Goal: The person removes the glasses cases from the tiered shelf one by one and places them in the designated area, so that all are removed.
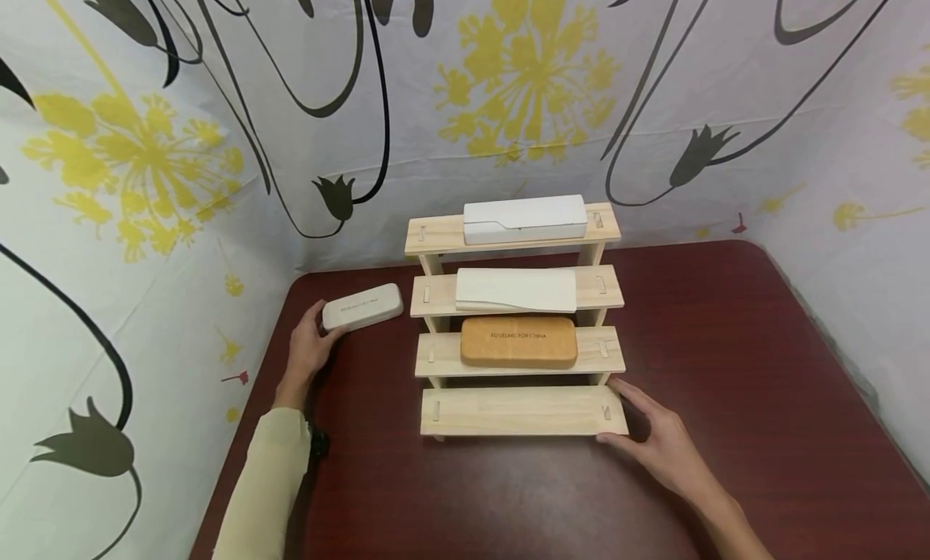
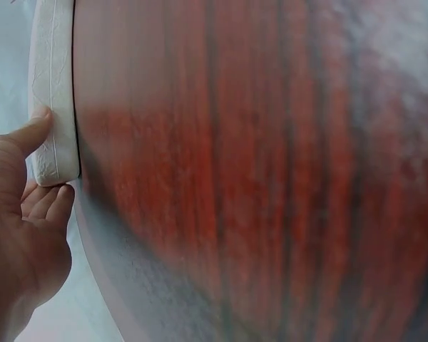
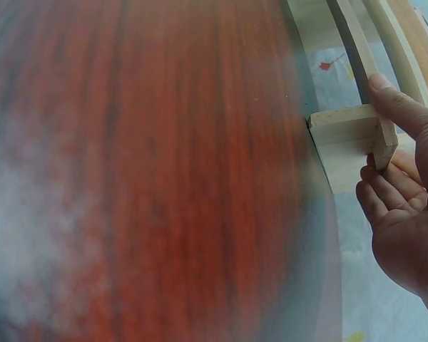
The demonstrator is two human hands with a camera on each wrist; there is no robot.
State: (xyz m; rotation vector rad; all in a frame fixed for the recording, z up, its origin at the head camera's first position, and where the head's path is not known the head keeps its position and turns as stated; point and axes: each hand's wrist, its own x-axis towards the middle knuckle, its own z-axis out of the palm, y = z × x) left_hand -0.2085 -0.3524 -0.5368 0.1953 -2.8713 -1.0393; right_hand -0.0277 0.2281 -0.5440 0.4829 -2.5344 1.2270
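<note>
Off-white oblong case (image 1: 363, 306), rounded corners: likely light, stiff. Hold across left end, where left grip (image 1: 308, 348) pinches it. Right grip (image 1: 667, 445) pinches pale-wood stepped rack (image 1: 519, 412).

Room right of rack (image 1: 523, 411), backdrop (image 1: 436, 132) behind

bright head view, pale glare on tabletop (image 1: 501, 487), hazy wrist views

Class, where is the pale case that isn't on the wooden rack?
In the head view, the pale case is at the back left of the red table, left of the wooden rack, its left end gripped by the left hand.
</note>
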